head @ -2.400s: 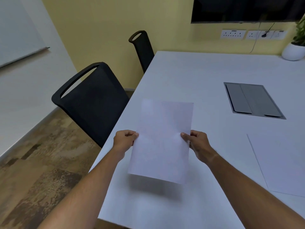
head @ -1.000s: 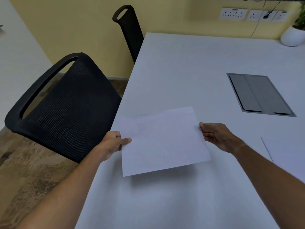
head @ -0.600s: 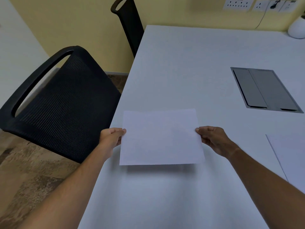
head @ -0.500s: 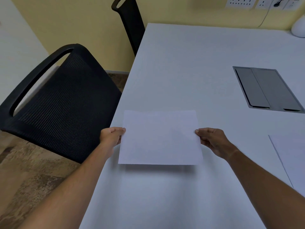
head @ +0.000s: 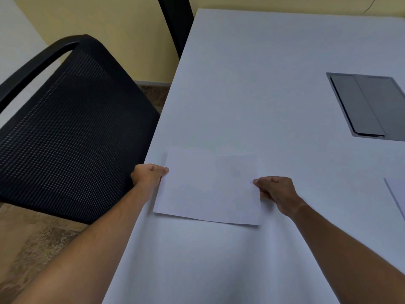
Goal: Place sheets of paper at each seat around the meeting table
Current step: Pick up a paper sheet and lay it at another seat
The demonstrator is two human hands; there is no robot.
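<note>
A white sheet of paper [head: 210, 187] lies low over the white meeting table [head: 252, 84], close to its left edge and beside a black mesh chair [head: 72, 128]. My left hand [head: 148, 175] pinches the sheet's left edge. My right hand [head: 275, 191] pinches its right edge. The sheet is turned with its long side across my view. Whether it rests fully flat on the table I cannot tell. Another sheet [head: 396, 194] lies on the table at the far right, mostly cut off.
A grey cable hatch [head: 368, 106] is set into the tabletop at the right. A second black chair [head: 175, 20] stands further along the table's left side. A yellow wall runs behind, and patterned brown floor [head: 32, 244] shows at the lower left.
The sheet was turned from upright to sideways and carried left toward the mesh chair, then lowered to the tabletop. Both hands kept their hold on its edges.
</note>
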